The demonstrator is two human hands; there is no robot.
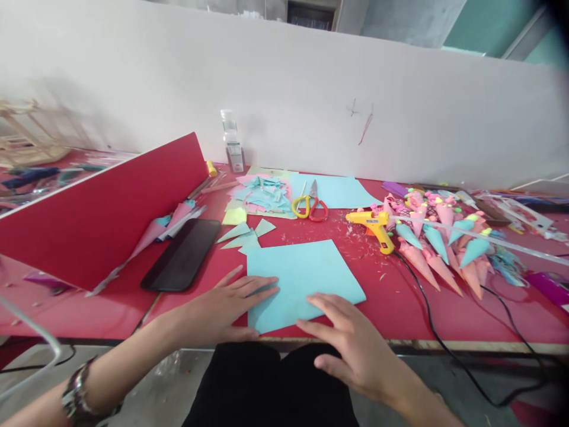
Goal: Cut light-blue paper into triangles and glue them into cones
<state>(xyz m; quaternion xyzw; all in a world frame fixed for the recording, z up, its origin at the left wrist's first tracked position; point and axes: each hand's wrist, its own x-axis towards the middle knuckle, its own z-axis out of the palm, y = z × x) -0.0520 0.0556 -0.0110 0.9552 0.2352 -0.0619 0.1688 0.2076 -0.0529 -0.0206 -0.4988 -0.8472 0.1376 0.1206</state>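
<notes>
A light blue sheet of paper (302, 267) lies at the front edge of the red table, and its right side looks folded over. My left hand (240, 296) rests on the sheet's left edge with fingers stretched out. Over the sheet's near right part is my right hand (342, 332), its fingers spread and the fingertips at the paper. Neither hand grips anything. Just beyond the sheet lie several cut blue paper triangles (246, 237) and a small yellow sticky-note pad (235, 216).
A black phone (181, 255) lies left, beside a standing red board (111, 213). Scissors (310, 206) and paper scraps (264, 194) lie behind. To the right are a yellow glue gun (373, 225) with a trailing black cord (427, 296) and a heap of pink and blue paper cones (438, 237).
</notes>
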